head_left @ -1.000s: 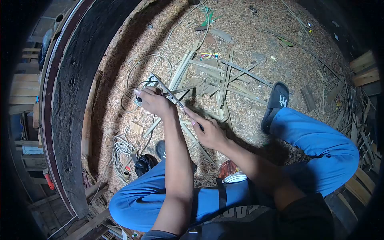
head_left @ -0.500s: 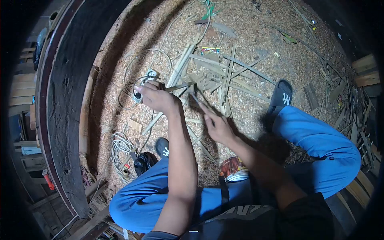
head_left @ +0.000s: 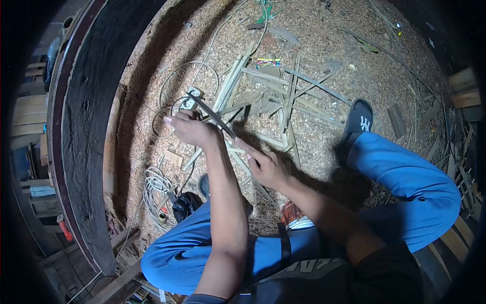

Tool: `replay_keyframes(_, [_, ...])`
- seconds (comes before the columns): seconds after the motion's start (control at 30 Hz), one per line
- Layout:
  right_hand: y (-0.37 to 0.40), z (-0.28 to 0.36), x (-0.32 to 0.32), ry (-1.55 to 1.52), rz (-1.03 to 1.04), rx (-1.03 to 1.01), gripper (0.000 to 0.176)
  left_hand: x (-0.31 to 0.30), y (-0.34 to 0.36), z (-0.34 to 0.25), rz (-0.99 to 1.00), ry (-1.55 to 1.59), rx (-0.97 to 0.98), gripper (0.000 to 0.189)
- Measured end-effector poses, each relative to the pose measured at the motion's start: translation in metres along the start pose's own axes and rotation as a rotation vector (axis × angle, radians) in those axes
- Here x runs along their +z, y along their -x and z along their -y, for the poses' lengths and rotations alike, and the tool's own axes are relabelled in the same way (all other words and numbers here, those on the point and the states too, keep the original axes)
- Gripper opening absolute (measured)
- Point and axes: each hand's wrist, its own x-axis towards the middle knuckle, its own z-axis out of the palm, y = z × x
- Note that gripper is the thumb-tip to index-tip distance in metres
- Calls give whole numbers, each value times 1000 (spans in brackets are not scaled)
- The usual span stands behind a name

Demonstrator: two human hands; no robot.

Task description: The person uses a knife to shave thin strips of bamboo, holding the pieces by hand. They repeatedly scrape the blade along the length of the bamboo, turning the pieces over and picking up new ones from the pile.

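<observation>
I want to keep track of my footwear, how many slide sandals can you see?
2: one slide sandal at the right trouser leg's end, the other slide sandal partly hidden beside the left forearm.

Floor: wood shavings point(head_left: 324, 45) spread all around me.
Left side: a thick, curved dark beam point(head_left: 86, 116) sweeps past me; beyond it I see a red object point(head_left: 65, 229).
Power: a white socket block point(head_left: 193, 93) lies ahead of me, with a thin looping cable point(head_left: 218, 76) near it.
Coil: a pale coiled cable point(head_left: 153, 185) sits to my left, beside a black plastic bag point(head_left: 185, 206).
Block: a small, pale wood block point(head_left: 173, 158) lies flat above the coil.
Scraps: a green scrap point(head_left: 265, 16) and a colourful wrapper point(head_left: 268, 63) lie farther ahead.
Footwear: my dark right sandal point(head_left: 360, 119) shows white lettering.
Far right: stacked planks point(head_left: 464, 88).
</observation>
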Motion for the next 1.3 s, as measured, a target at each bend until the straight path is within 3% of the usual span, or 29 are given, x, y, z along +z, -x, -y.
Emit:
replay_keyframes(0.1, [2,-11,-9,52,41,127,55,-2,3,0,-10,44,-15,56])
replay_keyframes(0.17, [-2,-15,-8,168,28,31,55,-2,-2,-1,-13,29,-7,56])
replay_keyframes(0.23, [-2,2,-5,-10,25,150,51,-2,2,-6,-4,-9,-14,56])
replay_keyframes(0.37, [4,-14,2,46,15,-27,59,-7,4,1,7,43,-13,55])
replay_keyframes(0.4, [5,-15,-5,109,137,223,60,-9,2,1,0,37,-23,55])
replay_keyframes(0.5, [5,-36,-26,202,126,504,51,-4,-4,0,-17,24,-20,54])
replay_keyframes(0.57, [12,-51,-20,175,113,439,49,-2,-1,1,-18,65,-28,53])
replay_keyframes(0.63, [10,-37,-7,123,-14,126,48,1,5,0,-17,65,-9,53])
replay_keyframes(0.7, [5,-23,1,13,-70,-18,51,6,10,-6,27,83,-18,53])
replay_keyframes(0.77, [4,-13,-5,22,42,185,53,5,5,-6,7,29,-17,53])
replay_keyframes(0.83, [2,-24,-3,44,33,151,53,3,2,-5,-18,105,14,54])
replay_keyframes(0.87, [2,-32,-2,64,29,132,54,0,-3,-4,-26,121,-59,54])
replay_keyframes(0.97, [-1,-7,-3,-26,27,100,54,2,-5,-2,-16,48,-22,54])
replay_keyframes(1.0, [0,-13,4,28,-91,-140,52,0,-5,-1,-2,35,-11,54])
replay_keyframes(1.03, [3,-18,6,24,-79,-134,52,-3,-3,0,-12,25,-14,54])
replay_keyframes(1.1, [4,-29,3,94,30,216,52,-3,-2,0,-34,74,-19,54])
replay_keyframes(1.13, [0,-34,3,137,-21,63,52,-6,-1,-3,-9,117,-16,55])
replay_keyframes(1.23, [-2,-15,-6,50,46,180,52,-1,-5,-3,-36,100,-41,54])
replay_keyframes(1.3, [1,-17,-3,-5,15,91,52,4,-2,-3,-7,88,-38,55])
